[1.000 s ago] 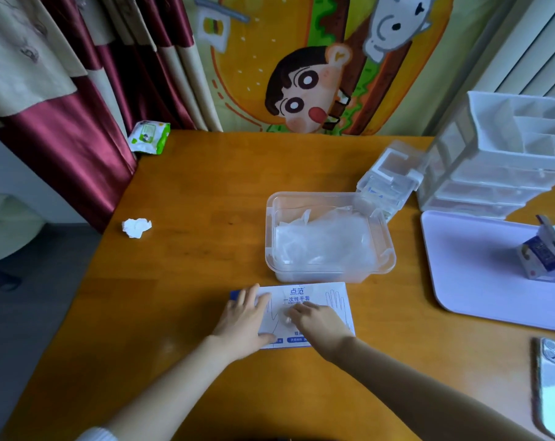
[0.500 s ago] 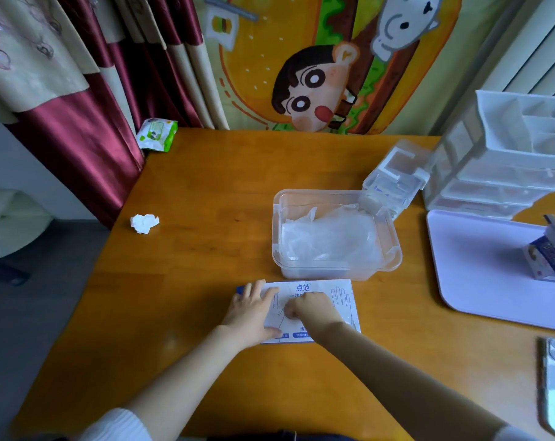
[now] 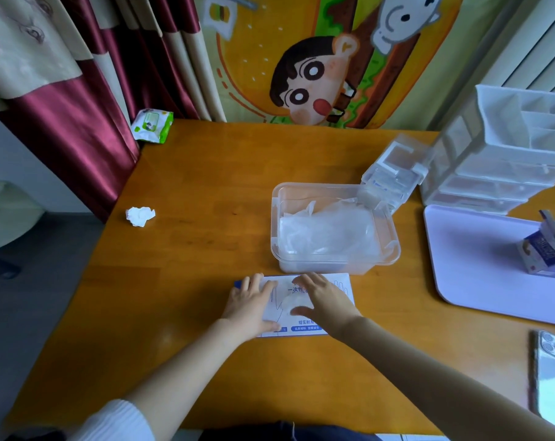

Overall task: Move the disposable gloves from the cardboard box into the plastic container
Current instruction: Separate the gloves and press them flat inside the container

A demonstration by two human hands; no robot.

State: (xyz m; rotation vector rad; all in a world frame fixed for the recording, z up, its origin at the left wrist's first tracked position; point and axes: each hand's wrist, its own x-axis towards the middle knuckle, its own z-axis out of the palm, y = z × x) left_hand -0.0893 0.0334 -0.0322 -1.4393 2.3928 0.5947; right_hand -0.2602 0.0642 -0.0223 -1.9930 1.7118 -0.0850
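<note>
Disposable gloves (image 3: 327, 233) already heap the plastic container (image 3: 317, 267), so I'd call us well along. The cardboard box (image 3: 341, 289) lies flat just before it, and a pale wisp (image 3: 291, 303) at its slot suggests some remain. My left hand (image 3: 250, 308) presses the box end, fingers straight. My right hand (image 3: 327, 302) spreads loosely over the slot, gripping nothing.

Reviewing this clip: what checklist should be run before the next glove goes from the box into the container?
1. Clear plastic container lidless, facing up: ok.
2. Room above the translucent gloves inside it: cannot tell.
3. Left hand rests flat on the white-and-blue cardboard box: ok.
4. Glove tuft shows at the box opening: ok.
5. Right hand grips that tuft: not ok, fingers straight.
</note>
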